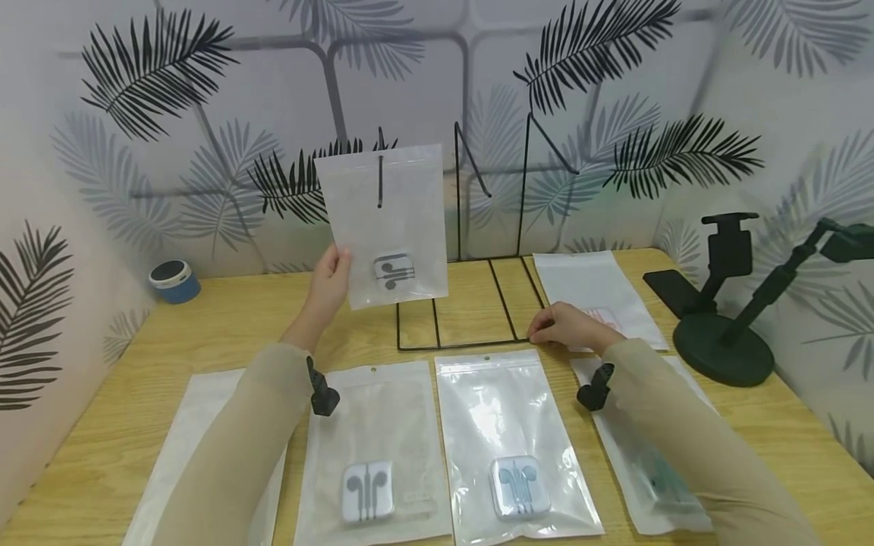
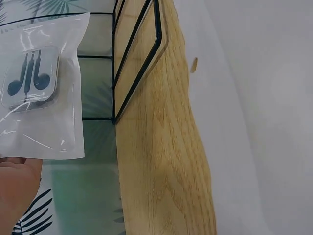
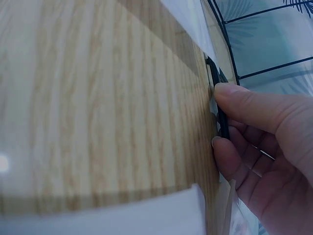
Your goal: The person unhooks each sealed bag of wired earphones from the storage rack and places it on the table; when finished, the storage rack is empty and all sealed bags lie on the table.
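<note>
My left hand (image 1: 331, 282) grips the lower left edge of a clear-fronted zip bag (image 1: 382, 227) that holds earphones in a small white case (image 1: 394, 271). The bag hangs upright at the left hook (image 1: 380, 182) of a black wire display rack (image 1: 459, 197), and the hook's arm shows in front of the bag's upper part. In the left wrist view the earphone case (image 2: 30, 77) faces the camera, with my fingers at the bag's edge. Low on the right, my right hand (image 1: 572, 326) pinches the front bar (image 3: 222, 117) of the rack's base between thumb and finger.
Two bags with earphone cases, a left one (image 1: 372, 425) and a right one (image 1: 505, 425), lie in front of the rack. More bags lie partly under my forearms and at the back right (image 1: 587, 280). A blue round speaker (image 1: 174, 282) and a black phone stand (image 1: 724, 345) flank the rack.
</note>
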Tool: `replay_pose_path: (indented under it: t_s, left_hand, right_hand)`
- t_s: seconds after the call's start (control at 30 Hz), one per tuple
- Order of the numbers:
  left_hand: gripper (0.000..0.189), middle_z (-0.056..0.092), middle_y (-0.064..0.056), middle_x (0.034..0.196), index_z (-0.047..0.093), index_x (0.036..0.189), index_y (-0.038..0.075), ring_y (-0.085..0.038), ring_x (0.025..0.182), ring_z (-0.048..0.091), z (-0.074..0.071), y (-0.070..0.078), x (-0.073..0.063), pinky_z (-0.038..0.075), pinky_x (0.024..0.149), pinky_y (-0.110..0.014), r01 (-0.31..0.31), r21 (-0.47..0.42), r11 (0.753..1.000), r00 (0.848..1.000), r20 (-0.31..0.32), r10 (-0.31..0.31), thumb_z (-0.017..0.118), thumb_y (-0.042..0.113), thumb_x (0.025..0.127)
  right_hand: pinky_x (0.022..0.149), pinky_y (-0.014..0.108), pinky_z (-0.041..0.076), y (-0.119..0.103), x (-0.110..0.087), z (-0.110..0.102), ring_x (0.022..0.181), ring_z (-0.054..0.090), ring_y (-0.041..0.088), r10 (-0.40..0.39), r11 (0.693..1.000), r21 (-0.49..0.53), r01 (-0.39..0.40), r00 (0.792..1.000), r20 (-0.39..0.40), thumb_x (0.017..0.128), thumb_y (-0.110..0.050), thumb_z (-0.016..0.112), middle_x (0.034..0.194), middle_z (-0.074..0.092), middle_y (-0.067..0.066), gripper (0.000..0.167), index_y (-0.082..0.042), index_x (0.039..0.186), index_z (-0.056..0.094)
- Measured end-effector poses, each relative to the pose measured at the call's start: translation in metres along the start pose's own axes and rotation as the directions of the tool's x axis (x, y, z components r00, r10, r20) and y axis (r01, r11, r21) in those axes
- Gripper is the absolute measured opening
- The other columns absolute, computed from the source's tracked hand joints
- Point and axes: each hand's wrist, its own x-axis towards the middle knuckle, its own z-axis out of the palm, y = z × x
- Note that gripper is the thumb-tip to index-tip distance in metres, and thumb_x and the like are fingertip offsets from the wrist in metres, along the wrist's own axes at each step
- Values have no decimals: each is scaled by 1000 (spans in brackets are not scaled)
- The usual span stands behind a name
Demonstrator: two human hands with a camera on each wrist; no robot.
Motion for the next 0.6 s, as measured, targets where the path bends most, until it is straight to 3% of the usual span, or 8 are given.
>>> replay_pose_path:
  t_s: [0.23,0.4,0.47,0.6]
  left_hand:
    - [31,42,-8,97,45,118,-1,-16,91,36,1,3,-5,32,80,-31,-29,17,999,999,-17,30,33,22,102]
    - [34,46,-8,112,44,127,3,-14,102,38,0,4,-9,33,91,-33,-10,20,1000,1000,-13,11,33,22,102]
    - [32,47,-8,105,45,123,2,-14,96,40,-1,4,-10,35,86,-32,-11,24,1000,1000,-14,11,33,22,102]
    - [23,34,-8,79,42,97,1,-15,72,33,-1,5,-12,31,64,-29,-14,37,999,1000,-16,14,34,22,102]
  right_hand:
    - [57,28,44,-2,-1,0,63,50,15,6,1000,-10,-6,1000,-4,85,-7,66,80,64,3,8,0,87,69]
    - [56,27,44,-2,-1,0,63,50,14,13,1000,-16,-14,1000,-8,85,-8,65,79,63,3,8,-1,87,69]
    - [57,27,44,-4,-1,0,63,50,15,20,1000,-9,-20,1000,-7,85,-8,65,79,63,3,8,-1,86,69]
    - [58,28,44,-5,-3,0,63,50,15,33,999,3,-33,999,-4,85,-8,65,78,63,2,7,-2,86,69]
